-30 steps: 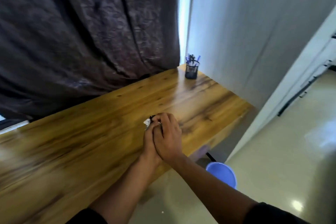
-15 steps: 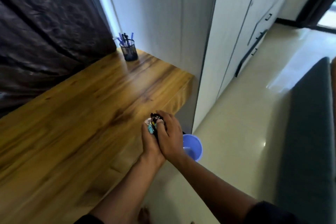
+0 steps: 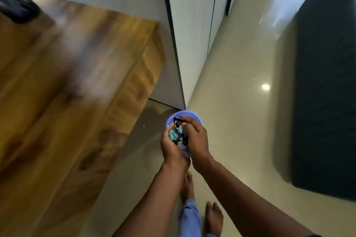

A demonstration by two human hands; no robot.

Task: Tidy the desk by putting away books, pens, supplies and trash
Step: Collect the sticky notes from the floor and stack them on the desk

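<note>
We cup the trash (image 3: 178, 134) between our left hand (image 3: 171, 147) and right hand (image 3: 196, 138), low in the frame's centre, over the blue bin (image 3: 184, 114) on the tiled floor (image 3: 240, 121). The desk (image 3: 67, 92) fills the left. Earlier, our hands were still above the desk.

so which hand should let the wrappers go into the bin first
Probably the right hand: it lies over the wrappers above the blue bin, while the left hand cups them from below.
</note>
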